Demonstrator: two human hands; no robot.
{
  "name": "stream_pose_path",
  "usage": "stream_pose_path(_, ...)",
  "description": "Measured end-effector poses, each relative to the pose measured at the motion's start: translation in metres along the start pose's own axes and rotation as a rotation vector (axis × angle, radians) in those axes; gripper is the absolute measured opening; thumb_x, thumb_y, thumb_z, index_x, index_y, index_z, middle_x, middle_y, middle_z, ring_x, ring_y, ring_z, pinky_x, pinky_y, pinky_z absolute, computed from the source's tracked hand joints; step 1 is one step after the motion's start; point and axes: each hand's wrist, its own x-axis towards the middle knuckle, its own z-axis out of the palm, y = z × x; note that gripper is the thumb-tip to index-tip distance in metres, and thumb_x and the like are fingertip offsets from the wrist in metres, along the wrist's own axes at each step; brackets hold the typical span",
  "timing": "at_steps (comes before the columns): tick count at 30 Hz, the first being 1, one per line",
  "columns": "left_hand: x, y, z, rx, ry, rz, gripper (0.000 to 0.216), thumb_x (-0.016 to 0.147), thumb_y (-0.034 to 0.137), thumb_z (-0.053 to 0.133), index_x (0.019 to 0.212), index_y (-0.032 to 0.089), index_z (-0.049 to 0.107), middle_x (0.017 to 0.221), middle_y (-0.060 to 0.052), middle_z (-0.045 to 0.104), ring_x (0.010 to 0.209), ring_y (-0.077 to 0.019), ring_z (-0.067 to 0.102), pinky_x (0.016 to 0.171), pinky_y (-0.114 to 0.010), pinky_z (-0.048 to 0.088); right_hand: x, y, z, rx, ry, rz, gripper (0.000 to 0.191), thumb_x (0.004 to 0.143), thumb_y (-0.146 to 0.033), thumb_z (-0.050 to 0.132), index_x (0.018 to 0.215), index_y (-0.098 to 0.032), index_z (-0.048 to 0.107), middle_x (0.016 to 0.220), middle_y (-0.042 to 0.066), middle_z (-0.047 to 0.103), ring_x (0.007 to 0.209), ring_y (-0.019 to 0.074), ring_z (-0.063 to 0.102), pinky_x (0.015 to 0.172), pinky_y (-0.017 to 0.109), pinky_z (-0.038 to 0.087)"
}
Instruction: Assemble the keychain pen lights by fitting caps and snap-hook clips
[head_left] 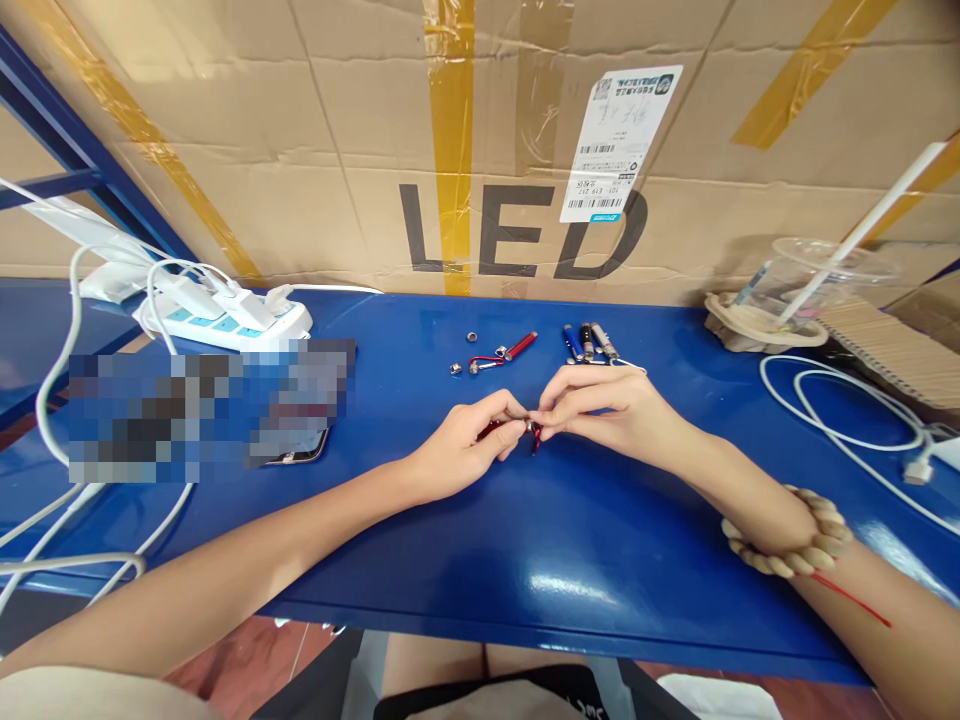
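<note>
Over the middle of the blue table, my left hand is closed around a small red keychain flashlight. My right hand pinches a small silver end piece against the flashlight's tip, with a short red bit hanging below it. The fingertips of both hands meet there. Behind the hands lie another red flashlight with a red clip, a few loose silver caps, and a small row of blue, dark and silver flashlights.
A white power strip with plugs and white cables sits at the back left, a phone beside a blurred patch. A clear plastic cup with a straw and a white cable are at the right. A cardboard box marked LED forms the back wall.
</note>
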Motion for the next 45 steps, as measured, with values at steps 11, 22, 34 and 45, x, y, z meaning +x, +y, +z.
stream_pose_path(11, 0.001, -0.008, 0.004, 0.101, 0.090, 0.020, 0.014, 0.087, 0.026, 0.043, 0.075, 0.018, 0.045, 0.066, 0.002, 0.057, 0.062, -0.0083, 0.052, 0.063, -0.021, 0.042, -0.001, -0.002, 0.007, -0.153, -0.010, 0.042, 0.024, 0.085, -0.029, 0.056, 0.069, -0.020, 0.070, 0.075, 0.003, 0.067, 0.064, 0.0102, 0.060, 0.058, 0.021, 0.044)
stream_pose_path(22, 0.002, -0.010, 0.005, 0.042, 0.157, 0.076, 0.014, 0.087, 0.030, 0.047, 0.088, 0.017, 0.052, 0.079, -0.002, 0.067, 0.073, -0.0119, 0.063, 0.071, -0.023, 0.049, 0.003, -0.005, 0.019, 0.037, 0.083, 0.404, 0.031, 0.078, -0.042, 0.061, 0.061, -0.016, 0.064, 0.059, 0.002, 0.062, 0.049, 0.0100, 0.053, 0.048, 0.022, 0.040)
stream_pose_path(34, 0.004, -0.004, 0.006, 0.111, 0.257, 0.025, 0.016, 0.085, 0.023, 0.048, 0.093, 0.018, 0.060, 0.075, -0.001, 0.067, 0.072, -0.0125, 0.062, 0.069, -0.022, 0.048, 0.005, -0.006, 0.018, -0.075, 0.175, 0.419, 0.036, 0.075, -0.050, 0.062, 0.062, -0.017, 0.068, 0.059, 0.003, 0.063, 0.048, 0.0100, 0.053, 0.044, 0.022, 0.039)
stream_pose_path(45, 0.004, -0.004, 0.004, -0.085, 0.203, -0.035, 0.018, 0.089, 0.027, 0.042, 0.096, 0.016, 0.054, 0.064, 0.002, 0.058, 0.063, -0.0099, 0.055, 0.068, -0.023, 0.045, 0.001, -0.001, 0.007, -0.177, 0.199, 0.045, 0.017, 0.084, -0.032, 0.058, 0.086, -0.028, 0.074, 0.086, 0.004, 0.064, 0.062, 0.0119, 0.057, 0.060, 0.028, 0.048)
